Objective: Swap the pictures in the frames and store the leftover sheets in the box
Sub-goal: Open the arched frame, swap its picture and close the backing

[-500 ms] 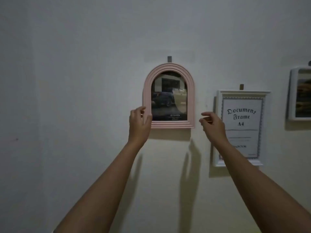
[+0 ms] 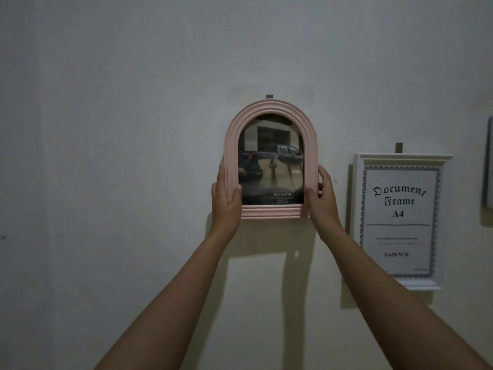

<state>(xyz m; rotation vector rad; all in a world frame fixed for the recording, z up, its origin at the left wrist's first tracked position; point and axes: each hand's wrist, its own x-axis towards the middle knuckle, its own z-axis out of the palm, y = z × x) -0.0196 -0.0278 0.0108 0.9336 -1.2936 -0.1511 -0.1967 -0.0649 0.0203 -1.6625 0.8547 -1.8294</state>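
Two bare forearms reach up from the bottom edge toward a pale wall (image 2: 106,129), nothing crossing between them and what they hold. The left hand (image 2: 226,201) wraps the lower left side of the pink arched frame (image 2: 270,108), thumb lying over the front moulding and fingers hidden behind the edge, so its grip is closed on the frame. The right hand (image 2: 321,201) does the same on the lower right side, thumb on the front near the bottom corner, its grip likewise closed on the frame. The frame sits upright against the wall, its arch just under a small dark hook (image 2: 269,96). Behind its glass is one picture (image 2: 270,161), a dim photo of parked cars before a building with a Toyota logo along the bottom. To the right, near but apart, hangs a white rectangular frame (image 2: 357,209) under a second hook (image 2: 398,147); it holds one printed sheet (image 2: 398,222) reading "Document Frame A4". At the far right edge only a sliver of a third frame (image 2: 488,166) shows, its contents too cropped to tell. That makes three frames and two hooks in view.
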